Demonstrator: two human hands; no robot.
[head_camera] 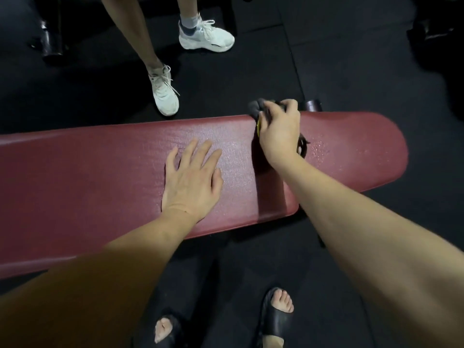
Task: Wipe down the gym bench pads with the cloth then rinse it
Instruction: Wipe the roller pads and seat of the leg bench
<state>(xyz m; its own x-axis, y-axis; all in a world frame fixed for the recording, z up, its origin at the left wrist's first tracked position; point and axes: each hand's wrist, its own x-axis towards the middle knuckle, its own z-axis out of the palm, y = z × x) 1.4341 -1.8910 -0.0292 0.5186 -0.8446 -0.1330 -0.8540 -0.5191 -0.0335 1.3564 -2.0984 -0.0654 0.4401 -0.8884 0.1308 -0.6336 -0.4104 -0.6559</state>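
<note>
Right hand (280, 133) grip bunched round cloth (258, 109) at pad (100, 177) far edge. Left hand (192, 180) flat, steadying. Pad's length runs leftward; droplets just right.

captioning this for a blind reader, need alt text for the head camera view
A right hand grips a dark crumpled cloth at the far edge of a long maroon padded gym bench, while the left hand rests flat on it. Someone in white sneakers stands beyond.

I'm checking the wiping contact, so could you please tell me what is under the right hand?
The right hand grips a dark cloth against the red bench pad. Cloth shows at the far edge and beside the wrist; the hand covers the rest.
</note>
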